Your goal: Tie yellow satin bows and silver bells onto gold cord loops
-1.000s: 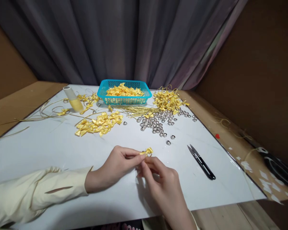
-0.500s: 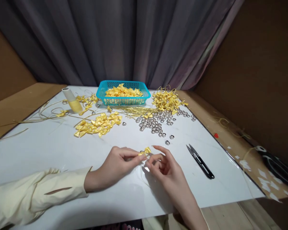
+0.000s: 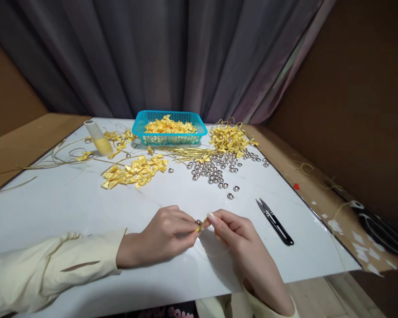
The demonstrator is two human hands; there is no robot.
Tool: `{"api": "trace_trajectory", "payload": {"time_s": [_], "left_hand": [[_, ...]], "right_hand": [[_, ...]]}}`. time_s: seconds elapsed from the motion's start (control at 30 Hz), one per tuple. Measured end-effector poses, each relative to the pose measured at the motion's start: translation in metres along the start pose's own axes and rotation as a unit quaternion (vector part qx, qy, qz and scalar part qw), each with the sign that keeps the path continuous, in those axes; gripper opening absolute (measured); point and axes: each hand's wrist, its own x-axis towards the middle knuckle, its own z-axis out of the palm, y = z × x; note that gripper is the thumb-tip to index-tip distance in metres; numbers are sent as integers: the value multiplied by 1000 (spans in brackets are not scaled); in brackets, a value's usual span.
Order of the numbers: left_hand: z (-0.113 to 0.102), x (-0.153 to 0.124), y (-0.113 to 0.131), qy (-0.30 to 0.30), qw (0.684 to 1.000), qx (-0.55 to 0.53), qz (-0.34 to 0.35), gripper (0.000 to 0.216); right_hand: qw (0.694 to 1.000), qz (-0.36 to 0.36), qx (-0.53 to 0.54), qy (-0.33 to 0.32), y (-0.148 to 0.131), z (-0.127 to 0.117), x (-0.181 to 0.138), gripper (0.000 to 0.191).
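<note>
Between my two hands, just above the white tabletop, is a small yellow ribbon bow (image 3: 201, 225) with a silver bead (image 3: 198, 221) against it. My left hand (image 3: 172, 229) pinches the bow's left side between thumb and fingertips. My right hand (image 3: 235, 232) has thumb and forefinger closed on its right end, so most of the bow is covered. A thin pale cord (image 3: 215, 255) loops below the fingers. Black thread snips (image 3: 276, 223) lie to the right of my right hand, apart from it.
A blue basket (image 3: 139, 128) of yellow bows stands at the back. Loose bows (image 3: 135, 171), silver beads (image 3: 215, 170), gold cords (image 3: 189, 153) and a pile of corded bows (image 3: 230, 138) lie before it. A glue bottle (image 3: 98, 139) stands left; black scissors (image 3: 381, 229) lie far right.
My right hand has closed its thumb and forefinger on the bow's right end; its fingers were apart before. The bow has turned and sits slightly lower, still in my left hand.
</note>
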Motion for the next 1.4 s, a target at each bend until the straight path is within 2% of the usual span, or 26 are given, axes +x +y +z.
{"api": "trace_trajectory", "payload": {"time_s": [0.2, 0.37, 0.5, 0.63, 0.93, 1.17, 1.3, 1.4], "left_hand": [[-4, -2, -2, 9, 991, 70, 112, 19], [-5, -4, -2, 37, 982, 83, 165, 16], [-6, -4, -2, 36, 983, 83, 157, 16], [-5, -5, -4, 47, 986, 80, 140, 15], [-3, -5, -6, 66, 992, 66, 89, 19], [-4, -3, -4, 35, 994, 55, 86, 19], [-5, -3, -3, 18, 992, 63, 112, 18], [-3, -4, -5, 14, 993, 52, 102, 19]], "right_hand": [[1000, 15, 4, -7, 3, -5, 5, 37], [1000, 24, 3, -3, 5, -8, 6, 40], [1000, 11, -5, 18, 6, -8, 5, 37], [997, -9, -69, 19, 8, -10, 2, 35], [984, -33, -175, -29, 1, -11, -10, 37], [993, -29, -103, -55, 0, -10, -11, 36], [999, -23, -33, -34, 0, -5, -6, 34], [1000, -7, 14, -19, 2, -5, -4, 33]]}}
